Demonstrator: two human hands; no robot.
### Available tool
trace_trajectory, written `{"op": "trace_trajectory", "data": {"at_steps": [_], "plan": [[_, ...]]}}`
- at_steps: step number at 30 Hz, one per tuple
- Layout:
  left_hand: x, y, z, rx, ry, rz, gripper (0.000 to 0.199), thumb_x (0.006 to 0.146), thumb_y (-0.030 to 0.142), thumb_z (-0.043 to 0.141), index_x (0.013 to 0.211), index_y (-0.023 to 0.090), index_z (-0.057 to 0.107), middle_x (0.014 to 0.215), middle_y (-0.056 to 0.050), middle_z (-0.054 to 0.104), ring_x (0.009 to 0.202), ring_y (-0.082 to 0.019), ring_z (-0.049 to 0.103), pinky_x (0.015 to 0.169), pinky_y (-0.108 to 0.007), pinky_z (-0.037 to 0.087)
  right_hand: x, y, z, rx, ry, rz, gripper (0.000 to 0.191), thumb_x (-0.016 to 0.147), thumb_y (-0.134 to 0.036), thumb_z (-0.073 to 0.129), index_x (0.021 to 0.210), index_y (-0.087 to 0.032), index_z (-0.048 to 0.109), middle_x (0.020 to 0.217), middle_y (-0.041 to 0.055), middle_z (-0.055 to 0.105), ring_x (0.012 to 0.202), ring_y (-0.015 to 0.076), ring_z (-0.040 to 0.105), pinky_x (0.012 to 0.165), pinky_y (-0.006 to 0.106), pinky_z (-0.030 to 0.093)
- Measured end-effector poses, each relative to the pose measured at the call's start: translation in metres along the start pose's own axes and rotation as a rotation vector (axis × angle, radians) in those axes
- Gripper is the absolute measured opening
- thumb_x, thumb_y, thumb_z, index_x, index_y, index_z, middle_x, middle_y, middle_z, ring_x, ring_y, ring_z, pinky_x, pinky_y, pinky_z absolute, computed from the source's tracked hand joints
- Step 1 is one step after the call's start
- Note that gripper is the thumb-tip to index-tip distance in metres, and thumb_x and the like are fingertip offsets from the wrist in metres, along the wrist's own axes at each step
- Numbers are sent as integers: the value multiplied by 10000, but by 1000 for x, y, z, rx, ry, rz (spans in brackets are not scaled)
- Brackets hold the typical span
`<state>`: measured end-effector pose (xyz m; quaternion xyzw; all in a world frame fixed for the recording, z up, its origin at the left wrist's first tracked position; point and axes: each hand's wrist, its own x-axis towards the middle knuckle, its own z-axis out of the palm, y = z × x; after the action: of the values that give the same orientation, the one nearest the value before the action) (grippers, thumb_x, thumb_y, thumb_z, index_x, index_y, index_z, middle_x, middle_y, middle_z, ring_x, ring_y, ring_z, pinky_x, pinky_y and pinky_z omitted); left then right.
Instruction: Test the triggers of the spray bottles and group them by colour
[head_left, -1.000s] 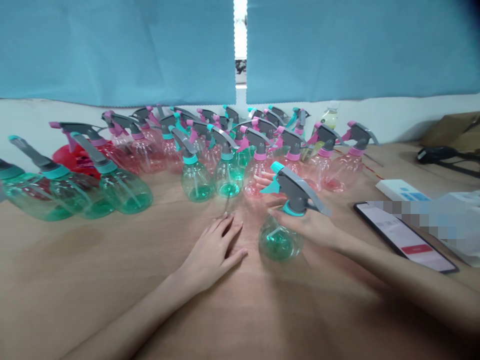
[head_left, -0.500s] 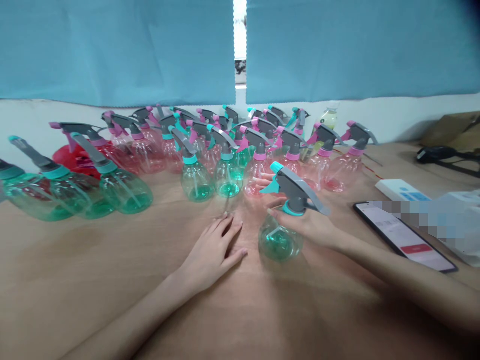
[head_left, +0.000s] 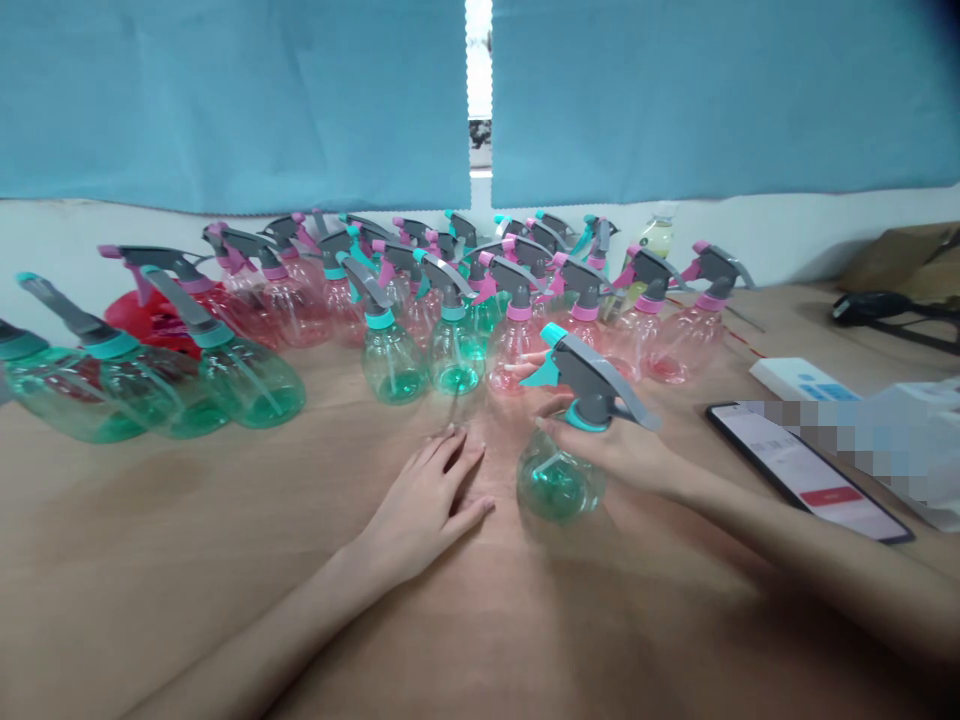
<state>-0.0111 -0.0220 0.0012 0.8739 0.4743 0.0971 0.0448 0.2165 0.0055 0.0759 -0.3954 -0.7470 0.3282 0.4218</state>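
Note:
A green spray bottle [head_left: 561, 485] with a grey head and turquoise trigger stands upright in front of me. My right hand [head_left: 611, 445] reaches round its neck from the right, the thumb in front and some fingers showing behind the trigger. Part of that grip is hidden by the bottle. To the left, my left hand [head_left: 427, 500] lies flat on the table [head_left: 337, 640] with its fingers stretched out, holding nothing. Just beyond the hands stand another green spray bottle [head_left: 456, 350] and a pink spray bottle [head_left: 517, 350].
Several more green and pink spray bottles crowd the back, with a group of green bottles [head_left: 255, 385] at the left. A red object [head_left: 142, 315] sits behind them. At the right lie a phone [head_left: 810, 475], a white box [head_left: 806, 380] and a black strap-like item [head_left: 892, 315].

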Motion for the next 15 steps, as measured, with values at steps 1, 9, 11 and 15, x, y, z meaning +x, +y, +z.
{"op": "trace_trajectory", "data": {"at_steps": [1,9,11,15], "plan": [[0,0,0,1,-3,-1,573,948,512,466,1397,156,439,1487,-162,395,1371,-327,352,1115,-511,291,0,0,0,6,4,-8,70,709,-225,521,756,-265,553,754,-1,654,752,207,659,698,343,562],[0,0,1,2,12,4,561,944,490,482,1391,152,448,1475,-164,410,1366,-323,360,1112,-507,296,-3,7,0,135,48,-74,192,685,-188,545,873,-230,534,901,37,682,824,190,688,752,339,577],[0,-1,2,0,23,1,548,941,487,487,1386,169,451,1473,-155,415,1363,-316,367,1109,-508,301,-3,5,0,135,17,-89,173,697,-178,530,859,-237,535,902,29,684,839,185,687,757,333,574],[0,0,1,-7,16,-7,551,938,489,489,1384,168,454,1472,-158,416,1362,-320,367,1104,-512,308,-2,4,-1,105,-1,-83,145,694,-218,516,833,-247,545,892,29,686,845,203,680,755,356,569]]}}
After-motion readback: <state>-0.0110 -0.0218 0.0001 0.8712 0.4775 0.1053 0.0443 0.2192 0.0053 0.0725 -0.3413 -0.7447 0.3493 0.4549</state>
